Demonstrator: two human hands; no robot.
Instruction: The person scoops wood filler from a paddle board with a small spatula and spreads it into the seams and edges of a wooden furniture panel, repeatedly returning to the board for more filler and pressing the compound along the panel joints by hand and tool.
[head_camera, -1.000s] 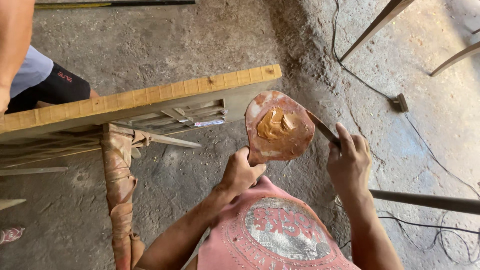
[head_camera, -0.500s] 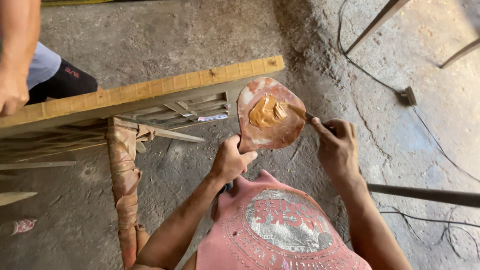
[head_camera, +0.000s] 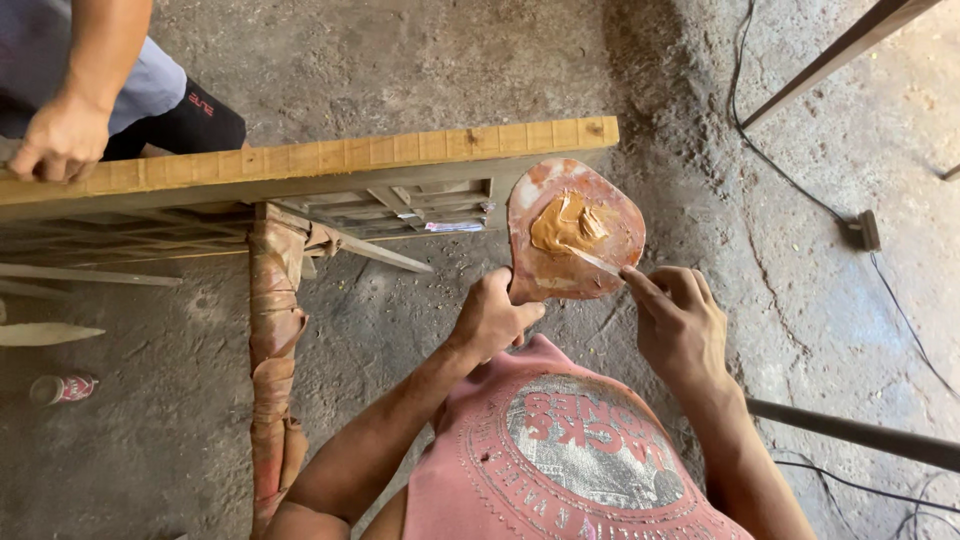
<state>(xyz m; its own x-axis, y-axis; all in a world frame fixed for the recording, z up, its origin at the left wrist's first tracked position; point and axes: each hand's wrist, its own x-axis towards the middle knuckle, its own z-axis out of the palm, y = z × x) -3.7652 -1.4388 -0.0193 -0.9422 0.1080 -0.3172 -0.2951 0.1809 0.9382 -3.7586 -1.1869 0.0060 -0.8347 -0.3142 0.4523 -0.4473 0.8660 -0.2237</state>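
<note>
The left hand (head_camera: 492, 318) grips the bottom edge of a flat, rounded board (head_camera: 572, 232), reddish-brown and stained, holding it up tilted with its face toward the camera, just beside the right end of the long wooden plank (head_camera: 330, 160). A lump of tan, glossy putty (head_camera: 566, 225) sits on the upper middle of the board, smeared and ridged. The right hand (head_camera: 680, 322) pinches a thin blade (head_camera: 598, 262), a putty knife by the look of it, index finger stretched along it. The blade's tip lies against the lower right edge of the putty, flat to the board.
</note>
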